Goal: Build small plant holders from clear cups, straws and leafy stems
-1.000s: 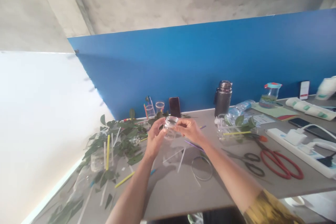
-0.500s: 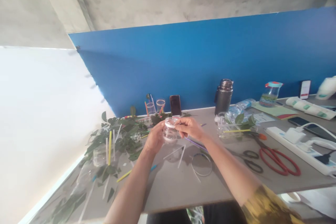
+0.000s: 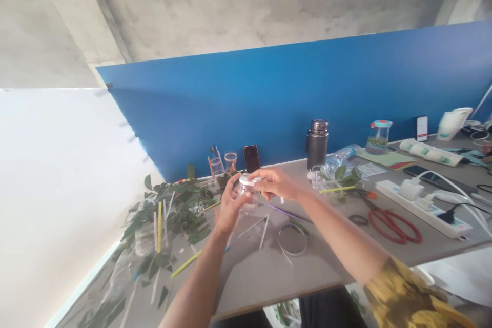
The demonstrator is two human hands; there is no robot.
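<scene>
I'm holding a jar (image 3: 246, 197) in my left grip (image 3: 230, 204), right grip (image 3: 277, 183) pinching its lid (image 3: 247, 180), leaves (image 3: 188, 210) beside on the counter (image 3: 249, 277)

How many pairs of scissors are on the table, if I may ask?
2: the red-handled scissors by the power strip, and black-handled scissors just left of them. More could be hidden.

No words can be read (all too small or blurred)

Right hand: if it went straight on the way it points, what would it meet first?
The white lid of the clear jar, which the right hand seems to touch already; depth is unclear.
</scene>
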